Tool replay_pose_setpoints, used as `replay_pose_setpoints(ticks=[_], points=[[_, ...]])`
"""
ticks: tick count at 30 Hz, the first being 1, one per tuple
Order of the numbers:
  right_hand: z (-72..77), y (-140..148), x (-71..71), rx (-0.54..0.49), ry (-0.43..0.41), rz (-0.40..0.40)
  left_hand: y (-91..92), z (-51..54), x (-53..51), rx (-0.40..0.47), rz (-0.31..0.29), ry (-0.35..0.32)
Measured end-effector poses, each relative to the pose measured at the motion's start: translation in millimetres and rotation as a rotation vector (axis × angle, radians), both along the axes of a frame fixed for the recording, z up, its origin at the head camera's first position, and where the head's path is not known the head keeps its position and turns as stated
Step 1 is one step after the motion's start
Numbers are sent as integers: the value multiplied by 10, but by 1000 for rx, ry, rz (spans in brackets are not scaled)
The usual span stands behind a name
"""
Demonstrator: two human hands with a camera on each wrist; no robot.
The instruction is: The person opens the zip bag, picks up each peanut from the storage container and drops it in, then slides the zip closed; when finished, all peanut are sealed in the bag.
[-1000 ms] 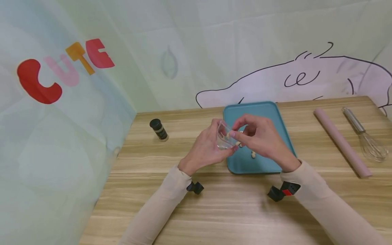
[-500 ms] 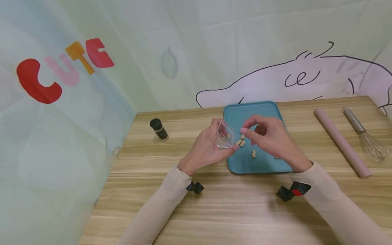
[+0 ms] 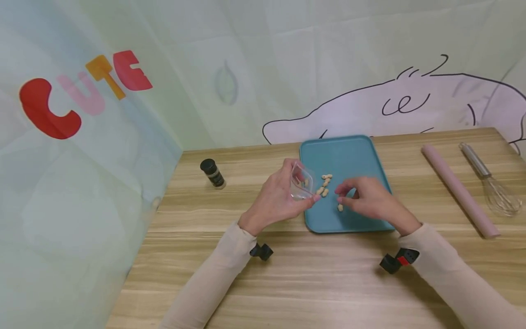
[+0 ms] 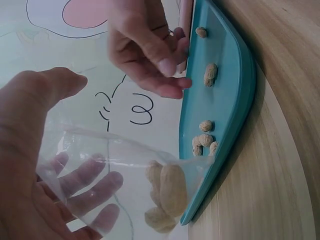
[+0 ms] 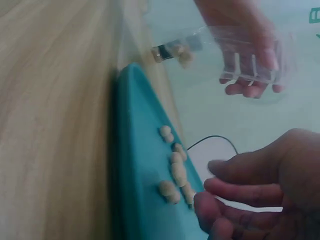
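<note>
My left hand holds a clear plastic bag by its mouth, which is spread apart. Several peanuts lie at the bottom of the bag in the left wrist view. Over the blue tray, my right hand hovers with bent, parted fingers and nothing between them. Just below its fingertips is a single peanut. Other peanuts lie in a loose cluster on the tray's left side, close to the bag. One more peanut shows farther along the tray in the left wrist view.
A black-capped spice jar stands at the left of the wooden table. To the right of the tray lie a pink rolling pin and a wire whisk. A printed cloth backdrop rises behind the table.
My right hand was at the bag's mouth, then drew away to the right and lowered toward the lone peanut on the tray. The left hand and bag have stayed nearly still.
</note>
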State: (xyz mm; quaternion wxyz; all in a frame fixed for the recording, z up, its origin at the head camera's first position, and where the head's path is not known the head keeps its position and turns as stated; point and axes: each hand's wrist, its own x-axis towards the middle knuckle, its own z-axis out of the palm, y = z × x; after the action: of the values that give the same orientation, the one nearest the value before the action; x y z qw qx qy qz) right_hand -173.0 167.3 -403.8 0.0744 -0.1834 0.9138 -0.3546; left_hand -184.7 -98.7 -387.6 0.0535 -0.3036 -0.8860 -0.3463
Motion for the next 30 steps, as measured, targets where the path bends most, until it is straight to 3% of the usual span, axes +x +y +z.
replay_pose_setpoints(ticks=[5,12,21,25,30], points=[[-89,-17,-16,93,-1,1,6,5,-5,0,-9,5],[-153,-57,-1,139,20,-12,4,-3,-3,1,-5,8],[-167,-44,-29,90,36,-41,16,5,-4,-3,-4,-1],[-84,-47,-16,13,64,-79,17,3,8,1,4,-18],[141,-67,44,-70,133,-145,23,2,14,1,1,-22]])
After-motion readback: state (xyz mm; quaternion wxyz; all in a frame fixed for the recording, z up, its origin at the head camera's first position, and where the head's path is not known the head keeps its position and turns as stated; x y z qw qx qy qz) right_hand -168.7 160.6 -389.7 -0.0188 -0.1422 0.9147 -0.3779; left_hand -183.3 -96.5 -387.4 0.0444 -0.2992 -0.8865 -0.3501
